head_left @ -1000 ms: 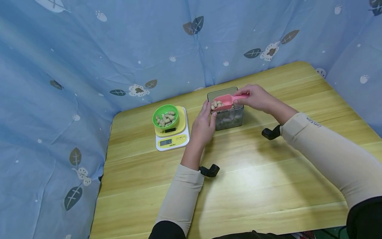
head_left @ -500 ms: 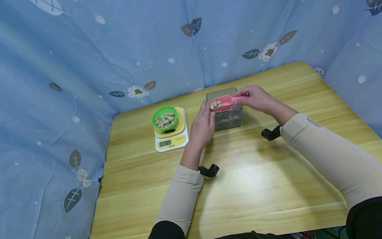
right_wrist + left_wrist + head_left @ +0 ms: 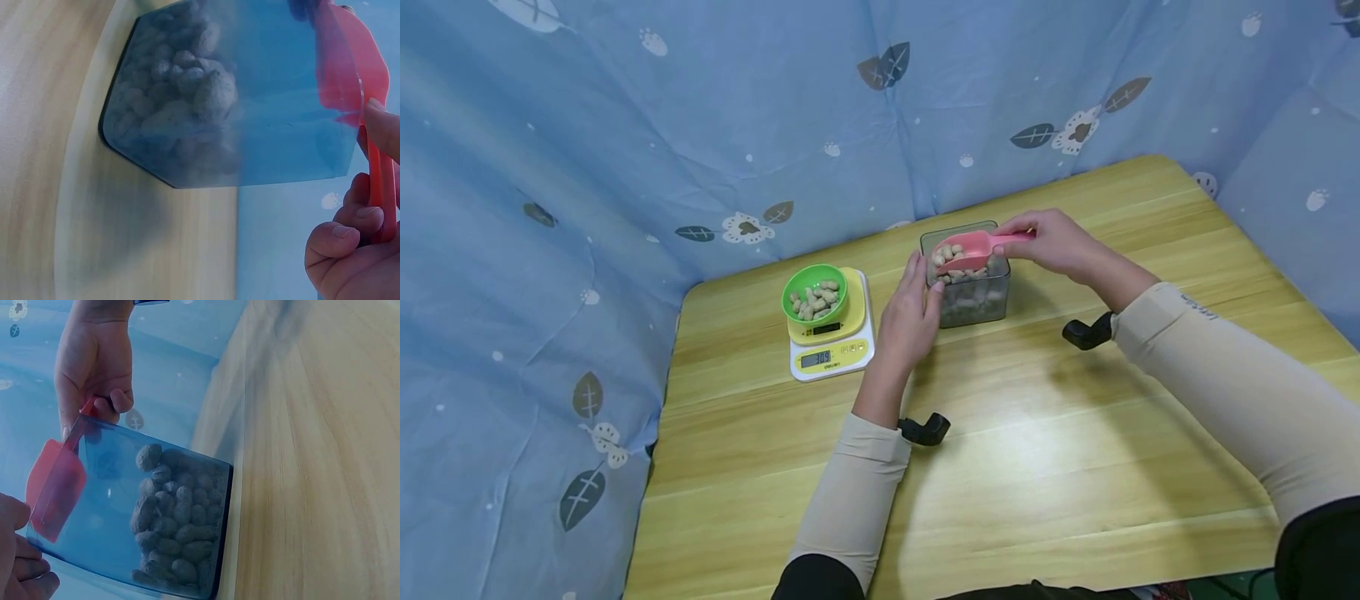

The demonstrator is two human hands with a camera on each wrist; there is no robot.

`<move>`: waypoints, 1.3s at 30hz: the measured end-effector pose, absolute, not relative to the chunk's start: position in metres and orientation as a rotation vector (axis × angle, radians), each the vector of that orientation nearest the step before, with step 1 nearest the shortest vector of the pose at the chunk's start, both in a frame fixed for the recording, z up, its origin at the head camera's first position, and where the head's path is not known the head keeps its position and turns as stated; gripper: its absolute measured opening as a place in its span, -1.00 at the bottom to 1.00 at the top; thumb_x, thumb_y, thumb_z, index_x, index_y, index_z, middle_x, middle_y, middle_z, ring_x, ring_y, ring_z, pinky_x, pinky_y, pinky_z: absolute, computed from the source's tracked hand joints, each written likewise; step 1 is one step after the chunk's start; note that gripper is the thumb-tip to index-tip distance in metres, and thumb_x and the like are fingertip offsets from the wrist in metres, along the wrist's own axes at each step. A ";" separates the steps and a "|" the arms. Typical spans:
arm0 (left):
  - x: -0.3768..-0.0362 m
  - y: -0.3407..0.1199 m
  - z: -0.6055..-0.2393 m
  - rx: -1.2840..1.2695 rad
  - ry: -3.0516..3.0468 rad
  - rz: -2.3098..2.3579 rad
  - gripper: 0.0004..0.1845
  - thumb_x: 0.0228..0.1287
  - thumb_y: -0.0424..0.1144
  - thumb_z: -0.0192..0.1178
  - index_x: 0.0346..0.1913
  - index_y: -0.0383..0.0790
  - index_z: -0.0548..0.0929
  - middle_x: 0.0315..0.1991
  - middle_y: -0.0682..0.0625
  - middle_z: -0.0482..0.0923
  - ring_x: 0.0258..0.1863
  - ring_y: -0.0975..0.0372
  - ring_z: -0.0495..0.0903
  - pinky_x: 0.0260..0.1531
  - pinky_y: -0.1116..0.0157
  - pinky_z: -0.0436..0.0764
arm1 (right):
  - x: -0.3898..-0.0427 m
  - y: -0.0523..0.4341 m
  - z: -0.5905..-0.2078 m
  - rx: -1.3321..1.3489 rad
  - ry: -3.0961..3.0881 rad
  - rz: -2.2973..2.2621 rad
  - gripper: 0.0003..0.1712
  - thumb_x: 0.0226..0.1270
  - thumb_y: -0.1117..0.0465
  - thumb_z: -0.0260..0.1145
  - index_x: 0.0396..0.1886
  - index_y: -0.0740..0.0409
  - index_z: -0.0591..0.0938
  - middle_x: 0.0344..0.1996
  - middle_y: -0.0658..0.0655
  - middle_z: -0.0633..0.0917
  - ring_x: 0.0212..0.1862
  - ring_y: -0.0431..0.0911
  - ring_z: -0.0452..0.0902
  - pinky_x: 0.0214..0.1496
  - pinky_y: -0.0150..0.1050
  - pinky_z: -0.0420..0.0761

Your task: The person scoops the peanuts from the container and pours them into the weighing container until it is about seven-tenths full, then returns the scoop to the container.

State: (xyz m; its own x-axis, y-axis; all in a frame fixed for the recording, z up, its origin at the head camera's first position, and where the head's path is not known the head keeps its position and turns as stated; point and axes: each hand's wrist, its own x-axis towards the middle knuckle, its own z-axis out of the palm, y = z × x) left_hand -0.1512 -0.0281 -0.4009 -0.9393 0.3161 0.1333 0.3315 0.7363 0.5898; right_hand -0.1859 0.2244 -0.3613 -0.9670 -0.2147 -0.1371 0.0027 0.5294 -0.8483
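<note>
At a pale wooden table point(image 3: 1000, 467) hemmed in by blue leaf-print cloth point(image 3: 625, 150), a person's right hand point(image 3: 1060, 243) pinches the handle of a pink scoop point(image 3: 970, 247) between thumb and curled fingers, holding its bowl, loaded with peanuts in the shell point(image 3: 950, 255), just above the open top of a clear plastic container point(image 3: 973, 304). The left hand point(image 3: 910, 321) rests against the container's left wall, fingers straight and relaxed along the side, thumb at the near corner. More peanuts fill the lower part of the container, seen through its tinted wall in both wrist views, with the scoop's red blade showing behind the plastic. To the left of the container, near but apart from it, a green bowl point(image 3: 815, 293) partly filled with peanuts sits on a yellow and white kitchen scale point(image 3: 835, 346) whose display is lit. Both forearms wear beige sleeves point(image 3: 1225, 383)
</note>
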 end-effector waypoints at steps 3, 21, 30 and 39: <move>-0.151 -0.030 -0.401 -0.550 -2.891 -1.010 -0.35 0.59 0.07 -0.25 0.58 -0.11 -0.01 0.61 0.11 -0.17 0.56 0.22 -0.04 0.51 0.17 0.12 | -0.187 0.226 -0.357 -0.183 2.563 -1.394 -0.39 0.34 -0.12 0.31 0.26 0.12 0.58 0.21 0.22 0.55 0.14 0.06 0.47 0.10 -0.01 0.51; -0.153 -0.112 -0.405 -0.381 -2.690 -0.967 -0.36 0.58 0.02 -0.16 0.54 -0.24 0.12 0.57 -0.05 0.03 0.56 0.06 0.02 0.56 0.08 -0.06 | -0.203 0.187 -0.328 -0.202 2.559 -1.454 -0.42 0.35 -0.07 0.33 0.27 0.10 0.58 0.21 0.17 0.57 0.11 -0.03 0.44 0.07 -0.14 0.48; -0.154 -0.166 -0.408 -0.147 -2.621 -1.035 -0.36 0.54 -0.01 -0.07 0.53 -0.23 0.14 0.58 -0.02 0.02 0.56 0.06 -0.01 0.56 0.10 -0.06 | -0.213 0.145 -0.321 -0.266 2.527 -1.500 -0.47 0.34 -0.02 0.35 0.24 0.08 0.61 0.15 0.12 0.63 0.08 -0.06 0.50 0.09 -0.17 0.51; -0.161 -0.199 -0.416 0.006 -2.659 -1.110 -0.27 0.49 0.11 -0.05 0.57 -0.12 0.05 0.59 0.12 -0.11 0.57 0.15 -0.08 0.55 0.11 -0.05 | -0.220 0.099 -0.319 -0.309 2.489 -1.554 -0.53 0.34 0.02 0.36 0.20 0.05 0.63 0.11 0.07 0.65 0.07 -0.08 0.53 0.13 -0.17 0.55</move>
State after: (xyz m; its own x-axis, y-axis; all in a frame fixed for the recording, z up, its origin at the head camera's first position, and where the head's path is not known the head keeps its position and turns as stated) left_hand -0.1609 -0.1987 -0.4160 -0.9664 -0.1025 0.2357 0.0954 0.7084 0.6993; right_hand -0.2203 0.0990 -0.3185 -0.9600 -0.2753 -0.0515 -0.0746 0.4287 -0.9004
